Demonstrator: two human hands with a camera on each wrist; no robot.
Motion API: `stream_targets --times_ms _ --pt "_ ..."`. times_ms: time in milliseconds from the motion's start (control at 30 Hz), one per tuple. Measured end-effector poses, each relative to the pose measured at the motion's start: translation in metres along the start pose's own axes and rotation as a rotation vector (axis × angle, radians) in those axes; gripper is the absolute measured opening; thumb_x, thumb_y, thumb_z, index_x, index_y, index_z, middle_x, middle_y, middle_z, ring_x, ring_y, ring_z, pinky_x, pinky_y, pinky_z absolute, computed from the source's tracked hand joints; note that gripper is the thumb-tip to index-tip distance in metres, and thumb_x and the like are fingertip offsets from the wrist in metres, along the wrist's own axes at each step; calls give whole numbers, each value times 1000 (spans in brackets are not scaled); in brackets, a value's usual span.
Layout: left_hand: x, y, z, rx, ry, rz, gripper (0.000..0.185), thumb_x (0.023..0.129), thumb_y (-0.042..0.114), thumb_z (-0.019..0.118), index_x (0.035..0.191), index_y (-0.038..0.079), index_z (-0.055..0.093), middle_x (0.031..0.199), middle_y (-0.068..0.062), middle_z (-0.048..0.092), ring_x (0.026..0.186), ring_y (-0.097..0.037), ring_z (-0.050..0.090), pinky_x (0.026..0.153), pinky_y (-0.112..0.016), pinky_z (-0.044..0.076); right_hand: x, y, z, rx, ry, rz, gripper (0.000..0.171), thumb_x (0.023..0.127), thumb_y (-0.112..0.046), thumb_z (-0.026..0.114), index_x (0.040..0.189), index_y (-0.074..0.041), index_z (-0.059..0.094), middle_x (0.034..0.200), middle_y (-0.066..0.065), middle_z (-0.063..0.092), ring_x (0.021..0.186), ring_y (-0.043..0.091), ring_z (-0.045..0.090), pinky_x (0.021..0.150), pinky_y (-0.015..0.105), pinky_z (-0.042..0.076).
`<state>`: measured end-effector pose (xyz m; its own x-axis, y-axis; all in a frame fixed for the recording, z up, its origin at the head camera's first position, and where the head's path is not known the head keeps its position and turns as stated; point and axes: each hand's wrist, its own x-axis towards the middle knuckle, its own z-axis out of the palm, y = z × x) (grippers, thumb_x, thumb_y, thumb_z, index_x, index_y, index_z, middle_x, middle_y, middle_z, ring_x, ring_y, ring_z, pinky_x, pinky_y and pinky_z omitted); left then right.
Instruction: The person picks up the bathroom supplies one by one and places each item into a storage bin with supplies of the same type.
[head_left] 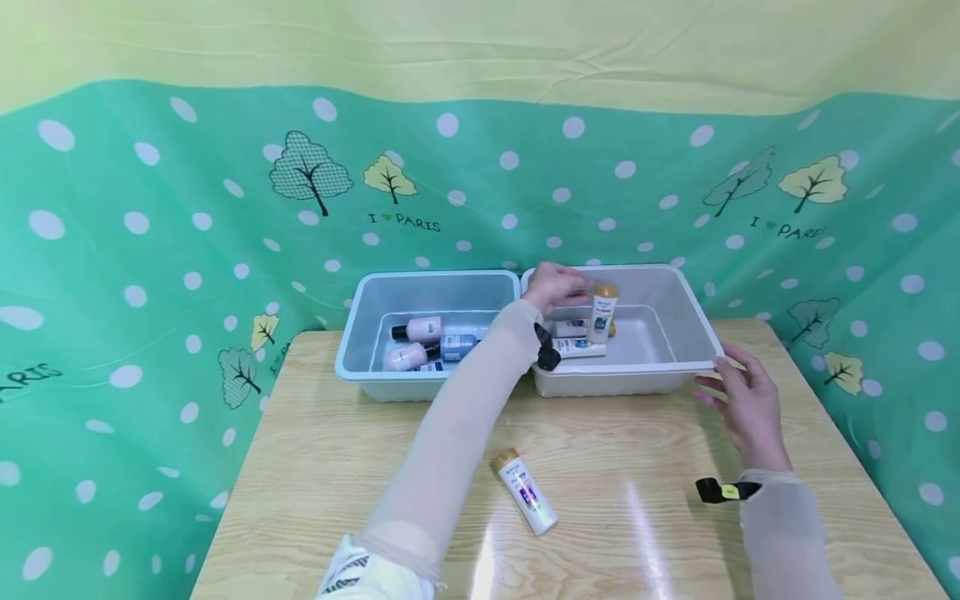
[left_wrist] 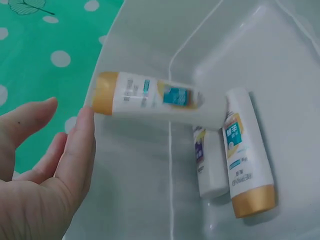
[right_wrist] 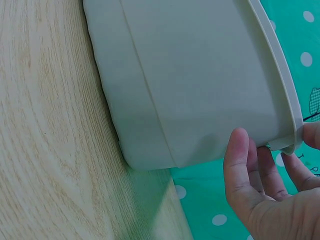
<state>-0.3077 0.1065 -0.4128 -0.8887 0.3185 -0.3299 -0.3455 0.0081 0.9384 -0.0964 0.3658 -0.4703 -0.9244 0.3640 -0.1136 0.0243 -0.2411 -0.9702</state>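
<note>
Left hand (head_left: 555,286) reaches over the white bin (head_left: 697,321), fingers straight and loose, gripping nothing. In the left wrist view its fingertips (left_wrist: 85,117) sit just at the gold cap of a white bottle (left_wrist: 157,98); whether they touch the cap cannot be told. In the head view that bottle (head_left: 602,312) stands nearly upright inside the bin, cap up, just beside the hand.

Beneath it, two more white bottles lie on the bin floor: one with a gold cap (left_wrist: 245,162), and one mostly hidden (left_wrist: 209,167) between it and the tilted bottle.

Right hand (head_left: 742,400) at the bin's near right corner. Fingers (right_wrist: 240,165) relaxed, spread against the outer wall and under the rim; thumb on the far side of the lip. A light hold on the rim, not a tight clench.

Outward: a pale blue bin (head_left: 360,333) touches the white one on its left and holds pink-capped and blue bottles (head_left: 420,342). On the wooden table (head_left: 337,467), well apart from both bins, another gold-capped white bottle (head_left: 525,492) lies on its side, between the two forearms. Green dotted cloth (head_left: 150,250) behind and around the table.
</note>
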Motion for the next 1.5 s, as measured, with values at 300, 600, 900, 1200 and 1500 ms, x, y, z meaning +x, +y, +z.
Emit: stream_targets --times_ms 300,600,900,1200,1500 --pt "-20 11 -3 -162 -64 40 38 91 0 72 127 -6 62 99 -11 72 109 -37 66 77 -31 60 1 0 -1 -11 4 12 51 98 -25 67 145 -15 50 122 8 54 88 17 70 74 32 59" --pt "-81 17 -14 -134 -155 165 28 89 1 75 116 0 68 105 -12 71 107 -36 67 82 -35 59 1 0 -2 -14 8 11 52 98 -27 67 145 -15 49 122 6 54 89 17 70 73 32 60" --pt "-141 -9 -46 -122 -206 281 34 91 1 73 123 -2 64 114 -20 68 99 -29 70 85 -40 58 1 1 -3 12 1 10 51 98 -25 67 144 -14 50 121 7 54 89 18 71 72 33 60" --pt "-186 -51 -68 -41 -236 293 36 90 5 75 123 -2 63 114 -14 69 98 -29 70 88 -41 57 0 -1 -1 -19 12 19 53 98 -29 67 145 -15 49 123 6 53 93 19 70 75 32 60" --pt "-205 -105 -84 -149 -195 183 36 90 -2 72 123 -7 61 112 -18 69 100 -32 69 88 -42 57 -2 -1 0 -24 13 31 55 97 -32 68 146 -16 48 122 4 53 93 19 70 76 34 59"
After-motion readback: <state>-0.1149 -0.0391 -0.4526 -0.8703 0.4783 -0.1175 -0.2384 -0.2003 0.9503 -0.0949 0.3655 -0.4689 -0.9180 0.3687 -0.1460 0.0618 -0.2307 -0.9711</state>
